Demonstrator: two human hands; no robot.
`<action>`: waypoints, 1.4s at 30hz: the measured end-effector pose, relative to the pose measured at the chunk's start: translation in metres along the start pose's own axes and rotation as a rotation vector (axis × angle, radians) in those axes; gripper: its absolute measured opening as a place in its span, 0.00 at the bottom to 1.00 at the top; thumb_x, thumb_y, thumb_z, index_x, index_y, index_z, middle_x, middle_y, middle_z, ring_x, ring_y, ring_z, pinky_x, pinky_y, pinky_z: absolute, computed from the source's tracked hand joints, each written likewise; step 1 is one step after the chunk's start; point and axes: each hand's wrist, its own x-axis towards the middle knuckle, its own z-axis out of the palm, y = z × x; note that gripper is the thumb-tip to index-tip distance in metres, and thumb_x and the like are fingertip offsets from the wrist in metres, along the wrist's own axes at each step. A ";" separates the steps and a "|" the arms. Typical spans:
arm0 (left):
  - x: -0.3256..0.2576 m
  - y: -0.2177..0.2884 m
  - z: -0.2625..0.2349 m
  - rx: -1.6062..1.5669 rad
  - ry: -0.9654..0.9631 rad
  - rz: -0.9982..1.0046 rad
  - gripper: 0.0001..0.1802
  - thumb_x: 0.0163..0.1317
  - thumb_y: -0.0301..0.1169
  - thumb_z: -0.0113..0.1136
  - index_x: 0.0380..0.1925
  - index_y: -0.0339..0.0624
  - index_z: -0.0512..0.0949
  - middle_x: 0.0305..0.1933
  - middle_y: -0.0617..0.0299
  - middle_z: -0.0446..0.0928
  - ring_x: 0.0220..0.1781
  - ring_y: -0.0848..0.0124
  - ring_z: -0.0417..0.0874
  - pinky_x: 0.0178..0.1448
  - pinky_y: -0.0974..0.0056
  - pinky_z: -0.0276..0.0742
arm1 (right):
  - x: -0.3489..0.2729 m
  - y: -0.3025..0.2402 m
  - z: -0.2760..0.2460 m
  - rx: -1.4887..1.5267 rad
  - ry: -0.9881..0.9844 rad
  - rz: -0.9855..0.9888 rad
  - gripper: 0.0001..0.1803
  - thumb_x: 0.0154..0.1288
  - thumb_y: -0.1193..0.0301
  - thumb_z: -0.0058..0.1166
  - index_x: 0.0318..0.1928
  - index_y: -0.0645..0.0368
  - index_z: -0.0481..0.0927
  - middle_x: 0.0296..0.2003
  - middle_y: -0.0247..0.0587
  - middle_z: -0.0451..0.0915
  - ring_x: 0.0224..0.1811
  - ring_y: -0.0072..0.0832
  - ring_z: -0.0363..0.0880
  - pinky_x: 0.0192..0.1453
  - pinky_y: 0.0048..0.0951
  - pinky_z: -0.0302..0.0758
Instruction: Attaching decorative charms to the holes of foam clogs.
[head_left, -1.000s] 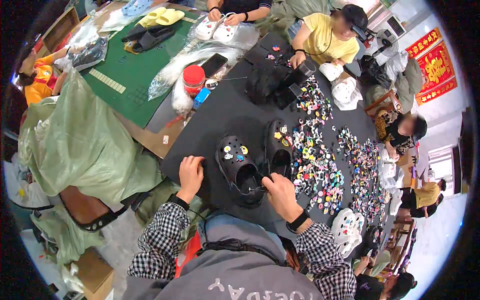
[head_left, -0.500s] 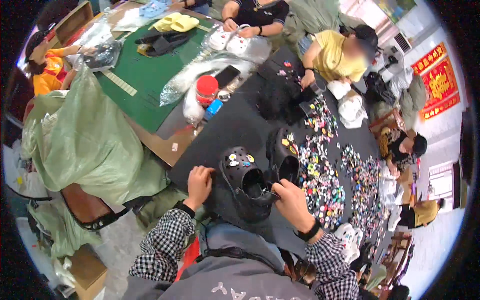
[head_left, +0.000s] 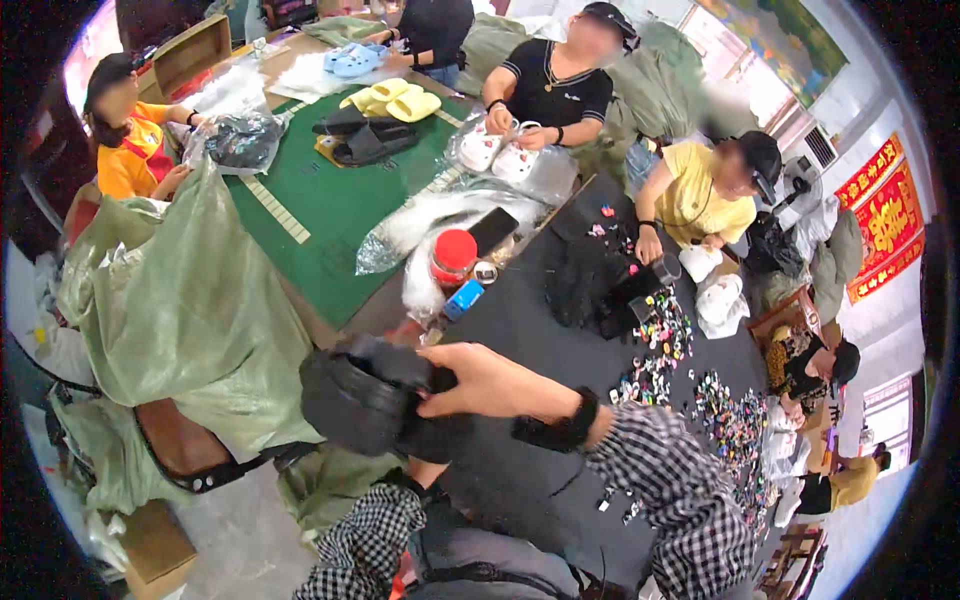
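The right hand [head_left: 485, 380] clasps blurred black footwear [head_left: 365, 395] at the left edge of the black surface [head_left: 520, 315], near a green sack [head_left: 190, 310]. The left hand [head_left: 428, 472] is mostly hidden below it; its grip cannot be told. Colourful charms [head_left: 735, 420] lie rightward.

The right hand [head_left: 480, 380] grips black clogs [head_left: 355, 400].

Lighting is bright and diffuse. The window [head_left: 886, 412] at right is overexposed. Glare marks the clear plastic bag [head_left: 395, 238]. Motion blur softens the black footwear [head_left: 360, 400] and right hand [head_left: 482, 380]; dark tones obscure footwear detail. Edges bow toward the rim; corners are black, blue-fringed. Faces are blurred.
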 end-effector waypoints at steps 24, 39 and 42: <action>0.003 0.009 -0.011 0.125 0.073 0.109 0.13 0.48 0.29 0.60 0.36 0.47 0.77 0.35 0.60 0.73 0.37 0.59 0.75 0.43 0.54 0.71 | 0.075 0.071 -0.004 -0.357 -0.054 -0.395 0.19 0.59 0.70 0.54 0.51 0.63 0.72 0.52 0.51 0.72 0.56 0.46 0.70 0.61 0.40 0.68; 0.010 0.025 -0.010 0.120 0.050 0.146 0.09 0.47 0.22 0.51 0.31 0.41 0.77 0.32 0.53 0.74 0.39 0.53 0.73 0.44 0.52 0.68 | -0.300 0.098 0.129 -0.054 0.580 0.357 0.23 0.69 0.61 0.49 0.58 0.62 0.70 0.54 0.49 0.74 0.57 0.44 0.71 0.61 0.38 0.67; 0.000 0.020 -0.004 0.154 -0.055 0.082 0.10 0.54 0.21 0.49 0.36 0.38 0.76 0.34 0.52 0.72 0.40 0.53 0.72 0.45 0.53 0.67 | -0.353 0.089 0.155 -0.044 0.762 0.488 0.23 0.68 0.62 0.50 0.58 0.61 0.70 0.52 0.48 0.74 0.56 0.43 0.72 0.60 0.38 0.68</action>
